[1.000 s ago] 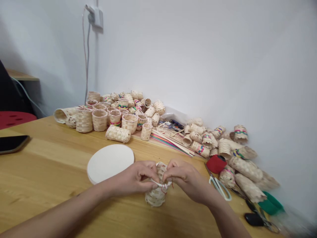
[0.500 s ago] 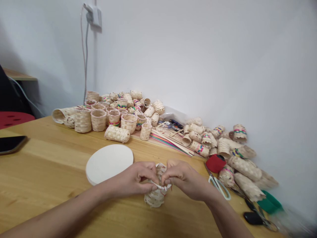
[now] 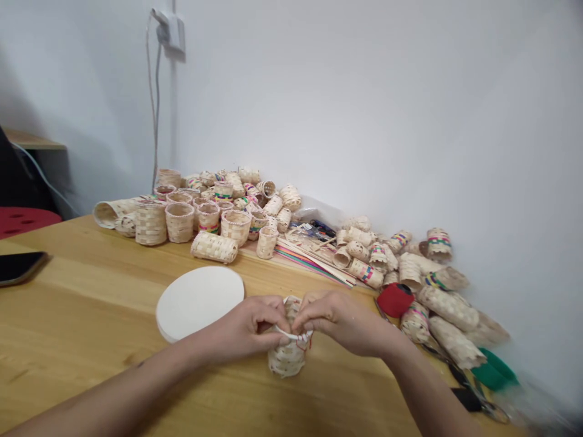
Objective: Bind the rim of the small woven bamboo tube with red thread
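Small woven basket (image 3: 286, 359): pale cream weave, red thread (image 3: 304, 345) at rim. Disc (image 3: 200, 303), left: plain white. Table (image 3: 100, 291): yellow-brown, wood grain. Far-left upright baskets (image 3: 179, 223): cream, pinkish rims. Far-right basket (image 3: 439, 244): pink and green bands. Strips (image 3: 314, 262), far: pink, teal, cream. Stool (image 3: 27, 221), far left: red.

Place: you're at a craft workspace (home or workshop, you can't tell which).
Table (image 3: 86, 291): wooden, pushed near a plain white wall (image 3: 328, 91).
Baskets (image 3: 179, 223): woven, heaped in dozens before you.
Strips (image 3: 314, 261): flat, some coloured, lying among them.
Socket (image 3: 177, 35): wall-mounted, plugged in.
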Demonstrator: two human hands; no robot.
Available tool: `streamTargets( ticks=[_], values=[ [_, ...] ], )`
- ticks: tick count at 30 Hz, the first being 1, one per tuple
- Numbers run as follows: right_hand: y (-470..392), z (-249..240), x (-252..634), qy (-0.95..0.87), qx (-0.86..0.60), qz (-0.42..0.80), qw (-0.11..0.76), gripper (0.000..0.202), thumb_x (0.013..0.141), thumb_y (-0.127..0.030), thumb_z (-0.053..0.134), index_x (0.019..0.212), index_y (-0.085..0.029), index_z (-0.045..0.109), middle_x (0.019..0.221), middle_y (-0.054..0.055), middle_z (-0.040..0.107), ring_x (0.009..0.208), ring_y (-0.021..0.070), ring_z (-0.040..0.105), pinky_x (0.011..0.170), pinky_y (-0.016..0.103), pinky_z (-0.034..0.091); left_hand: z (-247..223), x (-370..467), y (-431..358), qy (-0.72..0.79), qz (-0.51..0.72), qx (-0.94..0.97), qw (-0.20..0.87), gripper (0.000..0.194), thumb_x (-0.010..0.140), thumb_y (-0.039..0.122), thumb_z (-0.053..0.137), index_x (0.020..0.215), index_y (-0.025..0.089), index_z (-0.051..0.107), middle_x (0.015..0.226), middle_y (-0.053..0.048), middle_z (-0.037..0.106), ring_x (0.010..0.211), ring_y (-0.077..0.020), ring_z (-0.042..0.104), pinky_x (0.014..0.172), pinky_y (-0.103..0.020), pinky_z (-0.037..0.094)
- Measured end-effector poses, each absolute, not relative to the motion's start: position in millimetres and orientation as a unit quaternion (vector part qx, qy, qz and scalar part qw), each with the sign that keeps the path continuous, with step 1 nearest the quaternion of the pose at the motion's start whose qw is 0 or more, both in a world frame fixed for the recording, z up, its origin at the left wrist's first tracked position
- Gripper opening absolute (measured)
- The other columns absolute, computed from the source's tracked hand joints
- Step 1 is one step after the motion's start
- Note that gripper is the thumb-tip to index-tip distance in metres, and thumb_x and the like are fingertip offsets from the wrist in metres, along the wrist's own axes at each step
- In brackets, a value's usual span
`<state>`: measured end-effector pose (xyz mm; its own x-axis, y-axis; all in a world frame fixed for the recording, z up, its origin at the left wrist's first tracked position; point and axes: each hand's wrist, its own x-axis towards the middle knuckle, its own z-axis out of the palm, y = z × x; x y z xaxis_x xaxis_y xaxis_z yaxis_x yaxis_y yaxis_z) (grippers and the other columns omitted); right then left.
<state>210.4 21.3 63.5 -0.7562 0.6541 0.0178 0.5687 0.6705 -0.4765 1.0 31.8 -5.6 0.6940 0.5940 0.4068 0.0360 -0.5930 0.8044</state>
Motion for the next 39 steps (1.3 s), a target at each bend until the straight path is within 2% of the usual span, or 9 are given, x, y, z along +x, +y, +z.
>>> streamTargets(
  ticks=[7,11,16,25,29,32,34,36,39],
  values=[
    [20,64,209,-0.885,-0.400,0.206,0.118,0.019,0.082,-0.002,0.054,0.080,-0.019,0.062,0.077,-0.004,0.062,0.073,0.0120,0.055,0.065,0.020,0.037,-11,1,33,0.188,0.349,0.824,0.403,0.021,0.089,0.032,0.060,0.082,0.014,0.069,0.082,-0.004,0.064,0.077,-0.0151,0.057,0.070,-0.022,0.041],
    [17,60,202,-0.911,-0.358,0.177,0.102,0.015,0.085,-0.007,0.057,0.079,-0.020,0.061,0.078,-0.005,0.065,0.077,0.0121,0.057,0.074,0.024,0.037,-12,2,33,0.180,0.348,0.831,0.395,0.017,0.090,0.027,0.059,0.081,0.016,0.069,0.083,-0.003,0.062,0.078,-0.0147,0.057,0.070,-0.021,0.041],
    [15,54,205,-0.906,-0.337,-0.010,0.255,0.017,0.095,-0.014,0.048,0.093,-0.021,0.065,0.086,0.002,0.068,0.084,0.0168,0.055,0.078,0.031,0.037,-13,1,40,0.233,0.403,0.797,0.384,0.015,0.087,0.022,0.060,0.076,0.015,0.068,0.077,-0.001,0.060,0.077,-0.0151,0.056,0.071,-0.023,0.041],
    [12,26,199,-0.917,-0.271,-0.153,0.250,0.019,0.098,-0.022,0.045,0.098,-0.021,0.063,0.095,0.004,0.069,0.091,0.0186,0.054,0.081,0.034,0.041,-23,5,41,0.252,0.427,0.774,0.395,0.018,0.086,0.028,0.060,0.078,0.014,0.068,0.077,-0.003,0.062,0.074,-0.0161,0.056,0.068,-0.025,0.042],
    [-2,10,180,-0.898,-0.254,-0.145,0.328,0.024,0.098,-0.017,0.039,0.099,-0.024,0.061,0.094,0.002,0.070,0.100,0.0162,0.057,0.103,0.041,0.034,-21,3,41,0.293,0.457,0.773,0.328,0.018,0.087,0.025,0.057,0.077,0.015,0.067,0.076,-0.003,0.063,0.075,-0.0165,0.056,0.068,-0.025,0.042],
    [-22,-11,160,-0.894,-0.254,-0.009,0.370,0.022,0.098,-0.027,0.039,0.095,-0.030,0.061,0.085,-0.003,0.071,0.088,0.0131,0.063,0.108,0.039,0.033,-22,-1,44,0.348,0.470,0.776,0.237,0.020,0.089,0.023,0.054,0.076,0.016,0.066,0.075,-0.002,0.059,0.071,-0.0151,0.054,0.064,-0.023,0.040],
    [-32,-24,155,-0.857,-0.279,0.095,0.423,0.026,0.098,-0.039,0.037,0.090,-0.034,0.061,0.071,-0.007,0.067,0.070,0.0117,0.064,0.097,0.033,0.044,-22,-3,45,0.354,0.469,0.790,0.177,0.019,0.090,0.021,0.052,0.081,0.017,0.068,0.079,-0.003,0.058,0.071,-0.0146,0.054,0.062,-0.023,0.040],
    [-34,-31,159,-0.818,-0.331,0.121,0.454,0.032,0.100,-0.037,0.028,0.092,-0.033,0.059,0.061,-0.005,0.059,0.061,0.0136,0.061,0.076,0.030,0.052,-22,-4,44,0.339,0.472,0.804,0.129,0.019,0.091,0.019,0.050,0.085,0.017,0.068,0.083,-0.004,0.059,0.072,-0.0143,0.055,0.062,-0.022,0.040],
    [-22,-26,174,-0.732,-0.431,0.145,0.507,0.034,0.101,-0.031,0.018,0.103,-0.026,0.052,0.060,-0.003,0.049,0.054,0.0145,0.055,0.053,0.025,0.048,-23,-3,40,0.314,0.476,0.817,0.084,0.021,0.093,0.017,0.048,0.090,0.018,0.068,0.084,-0.005,0.060,0.073,-0.0146,0.056,0.064,-0.022,0.041]
  ],
)
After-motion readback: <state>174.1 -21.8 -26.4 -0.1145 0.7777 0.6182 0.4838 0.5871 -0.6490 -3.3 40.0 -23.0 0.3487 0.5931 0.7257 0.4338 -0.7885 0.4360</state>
